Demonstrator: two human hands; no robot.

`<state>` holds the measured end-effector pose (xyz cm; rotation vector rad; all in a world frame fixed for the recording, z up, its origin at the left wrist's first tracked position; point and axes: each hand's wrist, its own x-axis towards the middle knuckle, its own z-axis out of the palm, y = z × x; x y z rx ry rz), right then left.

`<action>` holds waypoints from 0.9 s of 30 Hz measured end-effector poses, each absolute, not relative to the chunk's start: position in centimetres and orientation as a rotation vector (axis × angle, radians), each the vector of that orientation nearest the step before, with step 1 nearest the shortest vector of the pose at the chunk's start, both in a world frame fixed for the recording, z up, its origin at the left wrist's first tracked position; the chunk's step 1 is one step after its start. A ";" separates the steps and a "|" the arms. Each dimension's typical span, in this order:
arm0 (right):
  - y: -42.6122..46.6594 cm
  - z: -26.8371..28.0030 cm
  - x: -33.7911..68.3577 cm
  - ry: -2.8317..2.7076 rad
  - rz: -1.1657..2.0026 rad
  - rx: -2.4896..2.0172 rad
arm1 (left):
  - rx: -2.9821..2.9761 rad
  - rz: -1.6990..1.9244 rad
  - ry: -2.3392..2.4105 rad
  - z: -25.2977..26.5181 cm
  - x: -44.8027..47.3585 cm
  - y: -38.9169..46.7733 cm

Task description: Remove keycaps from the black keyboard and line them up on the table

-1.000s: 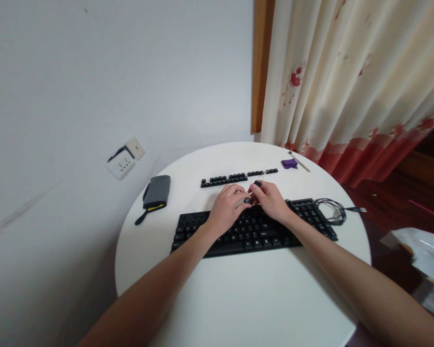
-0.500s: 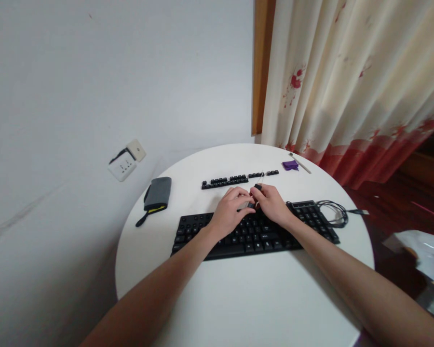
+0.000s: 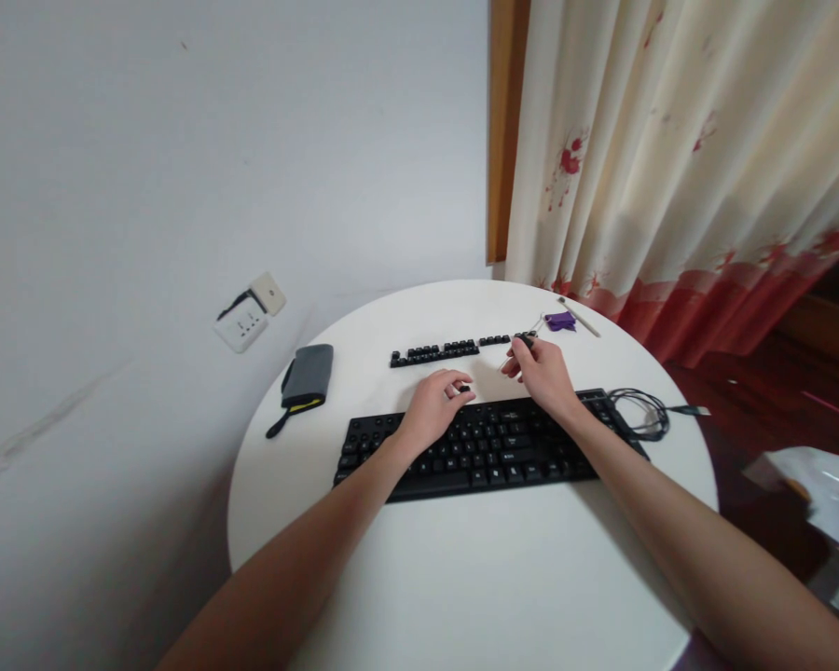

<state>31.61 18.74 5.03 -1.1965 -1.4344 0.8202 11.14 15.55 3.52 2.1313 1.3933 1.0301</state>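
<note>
A black keyboard (image 3: pixel 489 466) lies across the white round table. Over its upper left part my left hand (image 3: pixel 430 405) pinches a small black keycap (image 3: pixel 465 388) between thumb and fingers. My right hand (image 3: pixel 549 375) is farther right, above the keyboard's back edge, closed on a keycap puller (image 3: pixel 526 341) with a black handle and thin wire loops. Behind both hands, loose black keycaps (image 3: pixel 442 352) stand in rows on the table. My hands and forearms hide parts of the keyboard and the right end of the keycap rows.
A grey pouch (image 3: pixel 308 375) with a strap lies at the table's left. A purple cloth (image 3: pixel 560 321) and a thin brush (image 3: pixel 580 319) lie at the back right. The coiled cable (image 3: pixel 650 415) sits beside the keyboard's right end. Wall (image 3: pixel 252 168) and curtain (image 3: pixel 622 168) stand behind.
My hands were together over the keyboard and are now apart. The right hand has moved right and away with the puller; the left has shifted slightly left, holding a keycap.
</note>
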 end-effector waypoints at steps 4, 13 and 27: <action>19.5 4.9 32.3 -1.403 0.811 -1.193 | 2.065 1.013 1.363 3.7 10.2 15.9; 20.6 4.5 33.2 -1.374 0.829 -1.159 | 2.055 1.085 1.502 5.3 11.0 17.3; 20.4 5.0 33.4 -1.365 0.805 -1.109 | 2.458 0.647 1.491 4.5 16.3 24.1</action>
